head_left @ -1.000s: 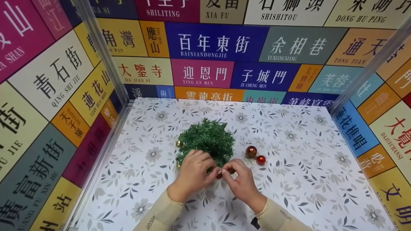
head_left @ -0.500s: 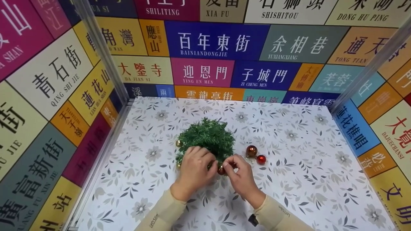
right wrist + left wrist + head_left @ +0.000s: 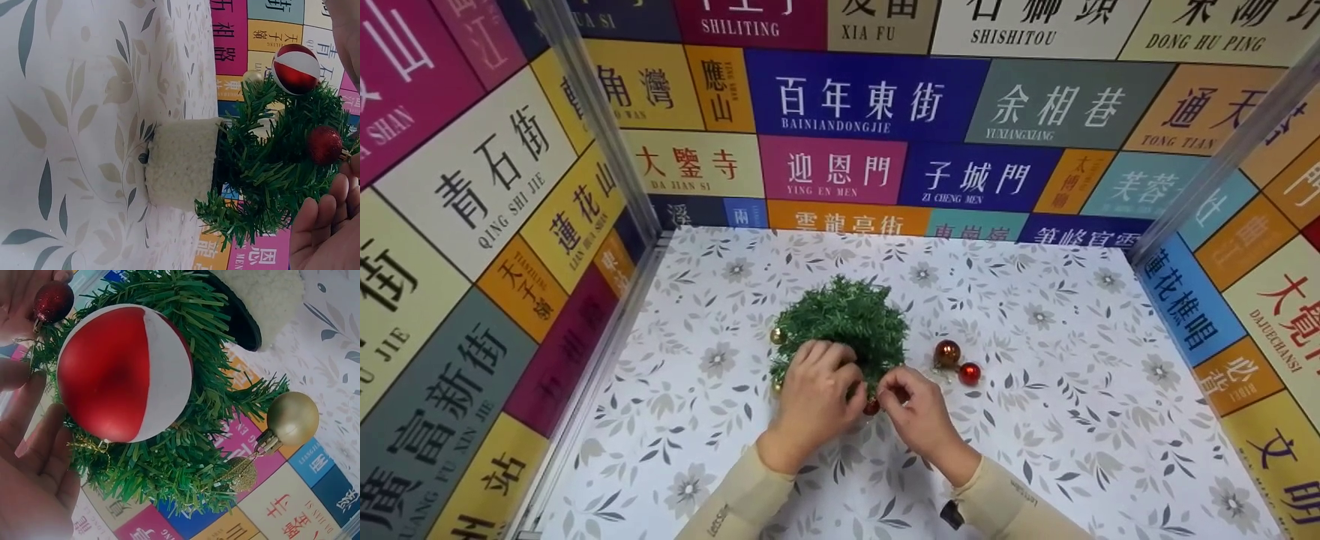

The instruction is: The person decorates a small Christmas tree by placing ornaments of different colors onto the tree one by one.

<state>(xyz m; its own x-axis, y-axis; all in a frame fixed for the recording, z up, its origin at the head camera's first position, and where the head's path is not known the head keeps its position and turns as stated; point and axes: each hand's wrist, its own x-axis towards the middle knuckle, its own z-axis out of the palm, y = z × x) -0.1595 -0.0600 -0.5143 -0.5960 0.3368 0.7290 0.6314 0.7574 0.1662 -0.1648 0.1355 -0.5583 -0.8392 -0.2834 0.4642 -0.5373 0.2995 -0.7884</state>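
Note:
A small artificial Christmas tree [image 3: 840, 315] stands at the middle of the table in a cream fuzzy pot [image 3: 183, 163]. At its near side my left hand [image 3: 814, 394] and right hand [image 3: 921, 412] meet around a red glitter bauble [image 3: 324, 145]. Thumb and finger of my left hand pinch the bauble's thin gold cord by a branch tip. My right fingers pinch the cord close to the bauble's cap. In the left wrist view a large red-and-white ball [image 3: 112, 377] sits on the tree's top, and a gold bauble [image 3: 292, 417] hangs from a branch.
Right of the tree lie a brown-copper bauble [image 3: 947, 352] and a smaller red bauble [image 3: 970, 373]. A patterned white cloth [image 3: 1072, 405] covers the table. Panels with coloured street-name signs [image 3: 870, 97] enclose its back and sides.
My right hand drew slightly right and upward with the bauble, then came back a little toward the left hand. The left hand has shifted only slightly. The tree stays in place.

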